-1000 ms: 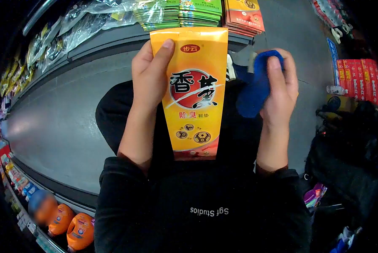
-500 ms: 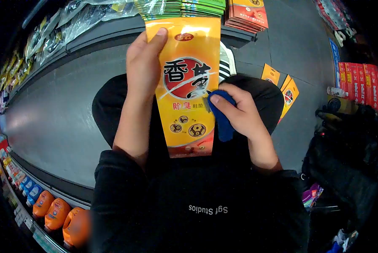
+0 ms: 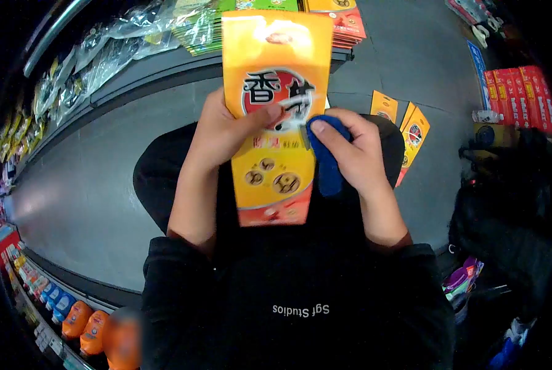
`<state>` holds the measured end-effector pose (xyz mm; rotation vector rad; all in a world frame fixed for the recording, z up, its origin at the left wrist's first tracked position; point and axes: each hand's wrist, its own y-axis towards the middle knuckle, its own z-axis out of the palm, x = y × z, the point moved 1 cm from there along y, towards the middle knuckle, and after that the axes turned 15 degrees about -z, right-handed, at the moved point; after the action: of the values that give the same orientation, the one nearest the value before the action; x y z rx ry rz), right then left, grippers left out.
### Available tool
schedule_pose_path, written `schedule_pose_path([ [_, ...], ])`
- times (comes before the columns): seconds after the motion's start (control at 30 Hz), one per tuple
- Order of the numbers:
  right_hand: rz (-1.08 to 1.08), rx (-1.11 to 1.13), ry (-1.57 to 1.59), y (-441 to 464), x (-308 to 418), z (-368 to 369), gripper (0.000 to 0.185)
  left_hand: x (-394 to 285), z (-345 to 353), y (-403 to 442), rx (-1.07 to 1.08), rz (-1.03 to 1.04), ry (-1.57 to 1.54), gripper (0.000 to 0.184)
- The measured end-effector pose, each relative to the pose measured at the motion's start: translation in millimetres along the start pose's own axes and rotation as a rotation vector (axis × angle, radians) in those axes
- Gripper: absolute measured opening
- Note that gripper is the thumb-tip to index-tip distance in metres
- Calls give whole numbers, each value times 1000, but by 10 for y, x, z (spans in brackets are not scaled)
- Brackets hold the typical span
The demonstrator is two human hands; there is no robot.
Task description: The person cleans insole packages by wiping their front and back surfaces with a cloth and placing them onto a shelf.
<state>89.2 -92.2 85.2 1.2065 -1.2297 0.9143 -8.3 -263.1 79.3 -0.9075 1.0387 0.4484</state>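
Observation:
A yellow insole packet (image 3: 276,166) is held upright over my lap, its printed front showing. My left hand (image 3: 229,132) grips its left edge at mid-height, the thumb lying across the front. In my right hand (image 3: 353,145) is a folded blue cloth (image 3: 330,166), pinched under the thumb and touching the packet's right edge. A small greyish piece sticks out at the cloth's left side; I cannot make out what it is.
Green packets (image 3: 266,5) and orange packets (image 3: 347,24) are stacked on the low shelf ahead. More yellow packets (image 3: 414,135) lie on the floor at right. Red boxes (image 3: 522,102) and a dark bag (image 3: 498,209) are farther right. Orange bottles (image 3: 94,333) line the lower left.
My left hand has slid down from the packet's top corner to its middle. My right hand has brought the blue cloth from the right to the packet's edge.

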Motion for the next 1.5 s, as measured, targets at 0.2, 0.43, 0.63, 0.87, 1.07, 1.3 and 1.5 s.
schedule_pose_path([
  [0.2,48,-206,104,180,116,-67,14,56,56,-7,79,0,-26,26],
  [0.43,-123,26,-49,55,2,-157,11,63,58,-13,61,9,-65,25],
  [0.63,-17,-485,239,64,69,-425,18,44,26,-15,21,30,-109,25],
  [0.87,-315,-513,2,123,307,-291,13,9,132,-48,-19,0,44,28],
  [1.07,-722,-354,-598,337,383,-173,15,65,229,-50,-45,14,9,47],
  [1.3,-779,-269,-865,467,235,-39,16,150,237,-64,60,27,-13,47],
  [1.5,-721,-485,-953,570,224,-575,13,57,208,-149,149,45,12,49],
])
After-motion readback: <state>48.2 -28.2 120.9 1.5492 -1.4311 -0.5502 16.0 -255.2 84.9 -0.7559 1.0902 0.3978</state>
